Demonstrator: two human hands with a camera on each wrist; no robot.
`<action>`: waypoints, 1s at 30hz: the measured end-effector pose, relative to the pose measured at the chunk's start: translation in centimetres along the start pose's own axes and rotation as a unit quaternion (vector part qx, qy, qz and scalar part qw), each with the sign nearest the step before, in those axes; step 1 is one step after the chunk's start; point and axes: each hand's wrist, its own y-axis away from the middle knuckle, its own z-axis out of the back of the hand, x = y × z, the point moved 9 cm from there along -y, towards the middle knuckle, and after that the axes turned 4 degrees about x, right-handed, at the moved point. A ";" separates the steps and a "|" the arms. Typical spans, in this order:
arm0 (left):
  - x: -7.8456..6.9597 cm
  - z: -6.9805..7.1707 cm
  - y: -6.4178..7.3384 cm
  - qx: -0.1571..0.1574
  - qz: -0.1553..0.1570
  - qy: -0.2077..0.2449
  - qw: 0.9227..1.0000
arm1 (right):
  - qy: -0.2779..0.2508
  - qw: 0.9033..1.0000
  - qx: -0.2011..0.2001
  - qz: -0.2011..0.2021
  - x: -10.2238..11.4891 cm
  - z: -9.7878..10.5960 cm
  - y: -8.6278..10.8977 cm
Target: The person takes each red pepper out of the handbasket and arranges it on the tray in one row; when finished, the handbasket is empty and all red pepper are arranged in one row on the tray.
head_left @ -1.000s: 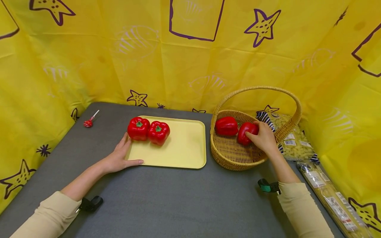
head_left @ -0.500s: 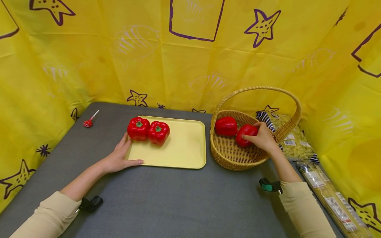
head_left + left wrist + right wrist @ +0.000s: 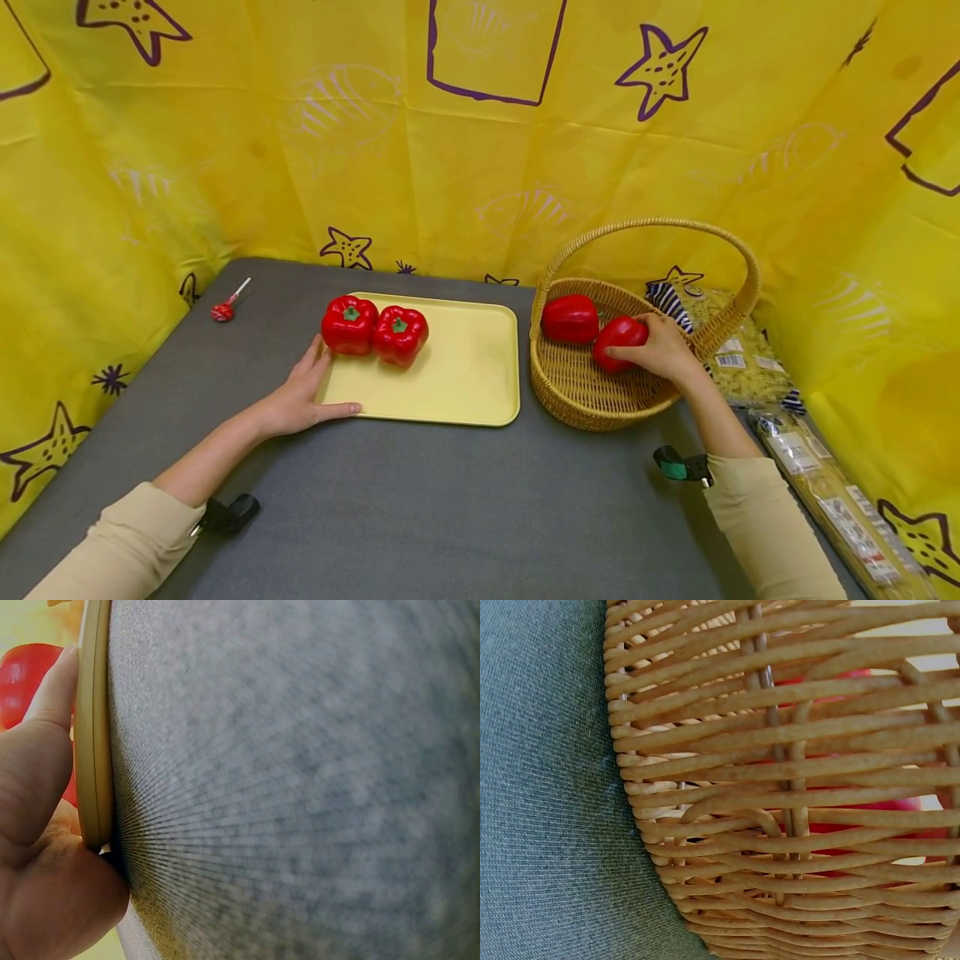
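In the head view my right hand (image 3: 663, 346) reaches into a wicker basket (image 3: 581, 407) and grips a red bell pepper (image 3: 621, 342) between thumb and fingers. Left of it in the basket lies another red bell pepper (image 3: 570, 318). My left hand (image 3: 296, 404) rests at the near left corner of a pale yellow tray (image 3: 461, 367), thumb along the front rim, fingers against the left side. Two red bell peppers (image 3: 401, 336) with green stems stand side by side on the tray's left part. The basket wall (image 3: 780, 772) hides my right hand in the right wrist view.
A lollipop (image 3: 223, 311) lies on the grey table (image 3: 450, 508) at the far left. Clear packs of pasta (image 3: 832, 492) line the right edge, one bag behind the basket. The basket's tall handle (image 3: 660, 223) arches above the peppers. Yellow printed cloth surrounds the table.
My right hand, gripping the pepper, has shifted slightly left and nearer to me inside the basket, then stayed almost still. The left hand and tray have not moved.
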 end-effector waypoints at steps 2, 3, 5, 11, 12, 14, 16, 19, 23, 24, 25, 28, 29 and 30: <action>0.0 0.0 0.0 0.001 0.000 0.001 1.000 | -0.012 1.000 0.001 0.000 0.0 -0.1 0.1; -0.1 0.0 0.0 0.001 0.001 0.001 1.000 | -0.017 1.000 0.001 0.002 0.1 -0.2 0.1; 0.0 0.0 0.0 0.000 0.001 0.000 1.000 | -0.025 1.000 0.001 0.005 0.1 -0.3 0.2; -0.1 0.0 0.0 -0.008 -0.008 -0.001 1.000 | -0.028 0.999 -0.012 0.009 0.2 -0.3 0.3; -0.1 0.0 0.0 -0.009 -0.010 -0.001 1.000 | -0.025 1.000 -0.014 0.010 0.3 -0.3 0.4; -0.2 0.0 0.0 -0.010 -0.014 0.000 1.000 | -0.018 1.000 -0.015 0.012 0.4 -0.4 0.4; -0.1 0.0 0.0 -0.011 -0.013 -0.002 1.000 | -0.010 1.000 -0.013 0.018 0.5 -0.5 0.5; -0.1 0.0 0.0 -0.012 -0.013 -0.001 1.000 | 0.003 0.999 -0.008 0.032 0.8 -0.8 0.5; 0.0 0.0 -0.1 -0.012 -0.013 0.000 1.000 | 0.014 0.999 -0.006 0.045 1.1 -1.0 0.7; 0.0 0.0 -0.1 -0.013 -0.015 0.000 1.000 | 0.014 0.999 -0.007 0.047 1.2 -1.0 0.8; 0.0 0.0 -0.1 -0.013 -0.015 0.001 1.000 | 0.013 0.999 -0.009 0.048 1.2 -1.0 0.8; 0.0 0.0 -0.1 -0.014 -0.018 0.000 1.000 | 0.012 0.998 -0.015 0.054 1.4 -0.9 1.1; -0.1 0.1 -0.1 -0.014 -0.020 0.000 1.000 | 0.011 0.998 -0.017 0.055 1.5 -0.9 1.2; -0.1 0.1 -0.1 -0.014 -0.021 0.000 1.000 | 0.011 0.998 -0.019 0.056 1.6 -0.8 1.3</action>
